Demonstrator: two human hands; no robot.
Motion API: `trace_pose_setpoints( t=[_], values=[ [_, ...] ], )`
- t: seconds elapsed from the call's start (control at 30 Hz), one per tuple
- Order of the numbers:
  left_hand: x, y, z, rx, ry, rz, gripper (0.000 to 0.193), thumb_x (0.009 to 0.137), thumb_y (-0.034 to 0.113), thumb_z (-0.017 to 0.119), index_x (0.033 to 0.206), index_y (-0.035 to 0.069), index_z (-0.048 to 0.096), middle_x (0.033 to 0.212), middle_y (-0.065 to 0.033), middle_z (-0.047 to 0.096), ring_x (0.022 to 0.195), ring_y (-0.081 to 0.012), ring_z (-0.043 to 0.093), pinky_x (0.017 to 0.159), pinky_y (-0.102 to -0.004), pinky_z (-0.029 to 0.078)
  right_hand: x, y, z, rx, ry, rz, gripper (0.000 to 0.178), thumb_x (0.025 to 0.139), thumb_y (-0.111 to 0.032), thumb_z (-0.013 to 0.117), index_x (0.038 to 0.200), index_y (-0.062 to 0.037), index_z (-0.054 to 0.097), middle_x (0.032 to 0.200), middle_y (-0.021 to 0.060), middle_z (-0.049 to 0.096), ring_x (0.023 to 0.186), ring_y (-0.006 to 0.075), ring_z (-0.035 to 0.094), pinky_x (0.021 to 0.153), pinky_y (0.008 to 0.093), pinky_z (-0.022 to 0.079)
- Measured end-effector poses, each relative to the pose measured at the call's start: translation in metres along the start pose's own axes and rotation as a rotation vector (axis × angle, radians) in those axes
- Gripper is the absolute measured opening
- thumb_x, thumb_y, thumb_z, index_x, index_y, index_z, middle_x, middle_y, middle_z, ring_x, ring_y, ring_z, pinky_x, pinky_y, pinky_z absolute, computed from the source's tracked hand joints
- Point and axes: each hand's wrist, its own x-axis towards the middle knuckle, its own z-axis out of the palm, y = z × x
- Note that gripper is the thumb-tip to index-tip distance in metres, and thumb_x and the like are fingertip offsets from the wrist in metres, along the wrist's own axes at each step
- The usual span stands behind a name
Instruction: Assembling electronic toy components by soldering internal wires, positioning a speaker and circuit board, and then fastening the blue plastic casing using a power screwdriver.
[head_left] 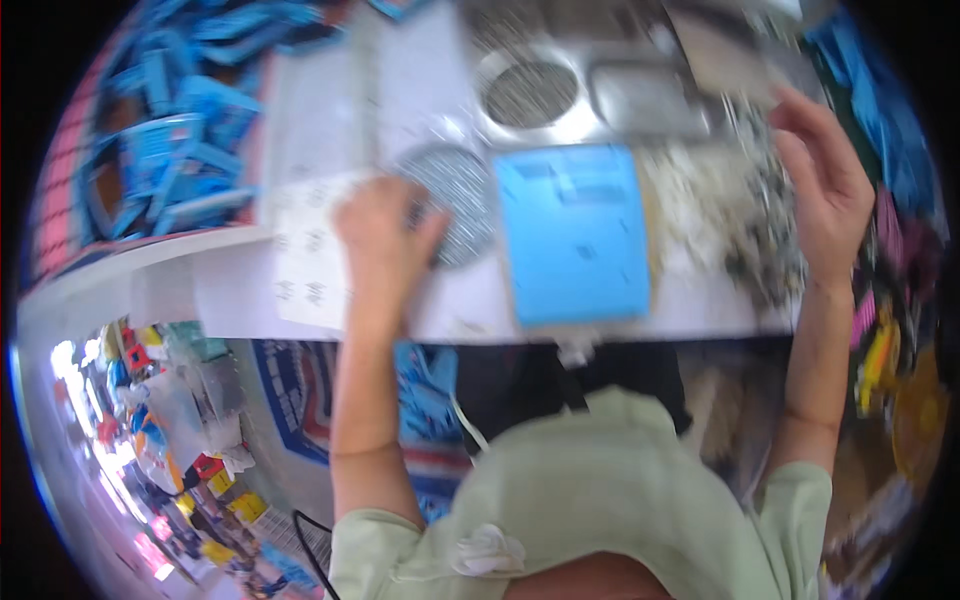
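My left hand (pixel 385 225) is over the edge between a white sheet with dark marks (pixel 308 255) and a round grey dish (pixel 455 205). Its thumb stands apart from the bent fingers, and nothing shows between them, though motion blurs the tips. To the right, my right hand (pixel 825 185) is raised, its fingertips and thumb drawn together at the corner of a pale flat card (pixel 725 50), which is smeared by motion. Between my hands lies a blue rectangular panel (pixel 575 235) with small dark slots or marks.
Blue plastic pieces (pixel 190 150) fill a red-edged container at the left. Behind the panel are a round metal bowl (pixel 530 95) and a metal tray (pixel 650 100). Piles of small white parts (pixel 700 200) and metallic parts (pixel 765 235) lie at right. The white tabletop (pixel 450 320) ends near my body.
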Motion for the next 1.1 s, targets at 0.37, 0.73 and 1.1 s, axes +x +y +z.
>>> trace_pose_setpoints(
  t=[0.37, 0.73, 1.1],
  values=[
    [-0.006, -0.028, 0.011, 0.057, 0.083, 0.122, 0.011, 0.083, 0.024, 0.075, 0.088, 0.015, 0.071, 0.094, -0.0029, 0.064, 0.096, -0.0259, 0.061, 0.090, -0.0464, 0.038, 0.158, -0.029, 0.072, 0.642, -0.119, 0.133, 0.052, 0.093, -0.011, 0.071, 0.141, 0.0018, 0.056, 0.116, 0.0102, 0.070, 0.101, 0.0163, 0.067, 0.092, 0.0306, 0.051],
    [0.025, -0.041, 0.039, 0.145, 0.087, 0.155, 0.016, 0.091, 0.026, 0.063, 0.087, 0.012, 0.066, 0.081, -0.0069, 0.062, 0.087, -0.0297, 0.061, 0.081, -0.0512, 0.040, 0.056, -0.040, 0.067, 0.907, -0.087, 0.330, 0.033, 0.094, -0.025, 0.066, 0.118, -0.0021, 0.059, 0.085, 0.0075, 0.060, 0.076, 0.0147, 0.056, 0.072, 0.0297, 0.045],
    [-0.041, 0.091, 0.009, -0.582, 0.000, 0.425, 0.016, 0.082, 0.010, 0.078, 0.094, 0.014, 0.069, 0.091, 0.0016, 0.070, 0.082, -0.0198, 0.064, 0.089, -0.0412, 0.037, -0.007, -0.123, 0.074, 1.143, -0.177, 0.035, 0.028, 0.095, -0.029, 0.070, 0.112, -0.0169, 0.050, 0.065, -0.0089, 0.052, 0.051, 0.0073, 0.044, 0.054, 0.0272, 0.038]
  ],
)
